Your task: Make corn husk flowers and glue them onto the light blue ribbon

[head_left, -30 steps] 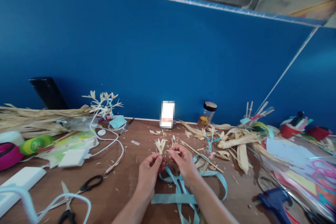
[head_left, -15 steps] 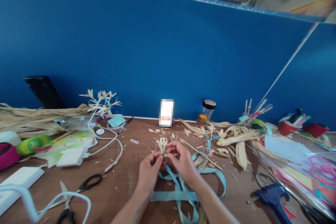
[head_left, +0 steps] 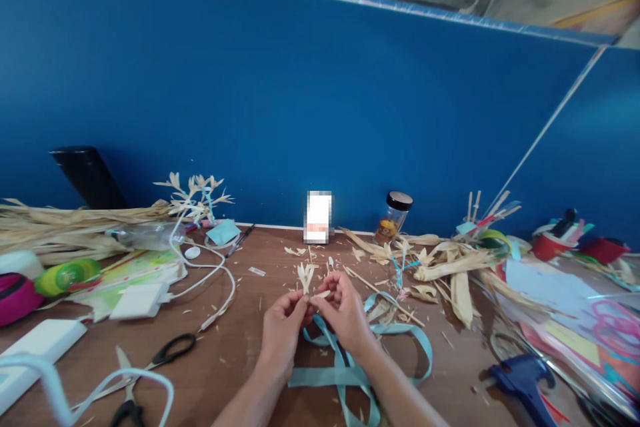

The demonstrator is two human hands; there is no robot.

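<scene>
My left hand [head_left: 283,327] is closed in a pinch on the base of a small dried corn husk flower [head_left: 305,276], whose pale pointed petals stand up above the fingertips. Between the thumb and fingers of my right hand [head_left: 345,313] is a single husk petal [head_left: 321,294], lying slantwise against the flower's base. The two hands' fingertips meet there and partly hide the join. Beneath my wrists lies a loose light blue ribbon [head_left: 320,376] in loops. Husk scraps [head_left: 296,251] are scattered beyond my hands.
Scissors [head_left: 131,380] lie spread at the left, near a white cable [head_left: 234,293]. A blue glue gun [head_left: 523,373] rests at the right. Husk strips [head_left: 459,293], a lidded jar [head_left: 395,217] and a pixelated upright rectangle [head_left: 318,213] stand or lie toward the blue partition [head_left: 320,93].
My right hand has brought a husk petal down against the flower's base, and its fingertips now touch my left hand's. The flower tilts slightly left.
</scene>
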